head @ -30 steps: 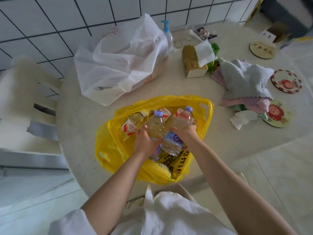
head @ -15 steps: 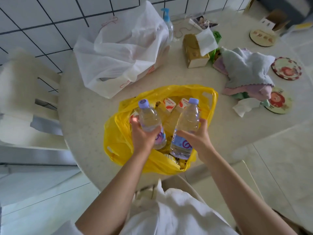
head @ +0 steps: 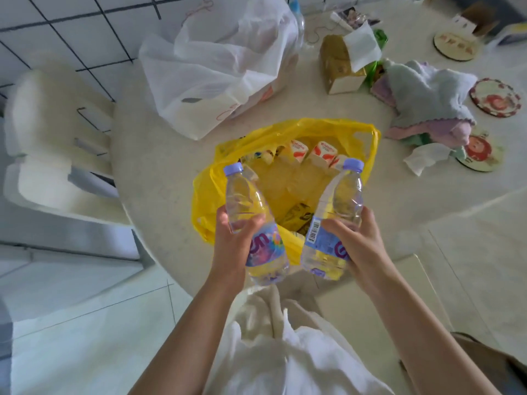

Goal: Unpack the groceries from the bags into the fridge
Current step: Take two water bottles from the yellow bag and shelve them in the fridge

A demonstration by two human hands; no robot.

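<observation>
L hand (head: 232,243): fingers curled round the mid-body of a clear water bottle (head: 252,220), thumb across the front just above the label. R hand (head: 360,243): fingers wrapped behind a second water bottle (head: 333,220), thumb on the front at the label's top edge. Both bottles are held above the near edge of the table, caps pointing away from the person, lilac caps on, tilted apart in a V.

Labels: both blue/purple w/ a large looping logo, not legible as a word. R bottle also shows a white barcode strip; digits too small to read.

Just beyond the bottles an open yellow bag (head: 285,172) sits on the table, mouth wide. Inside, along its far side, is a row of small white cartons (head: 312,151) w/ red print; the brand text is too blurred to read. Dark-and-gold packaging shows lower in the bag betw. the bottles.

Behind it a white plastic bag (head: 216,67), crumpled, is near the wall.

Surface: round pale speckled table (head: 154,166). On the R side are a gold tissue box (head: 338,67), a heap of pastel cloths (head: 427,92) and cartoon-print coasters (head: 494,96). White chair (head: 57,143) is at L; white-tiled wall w/ dark grout; pale tiled floor.
</observation>
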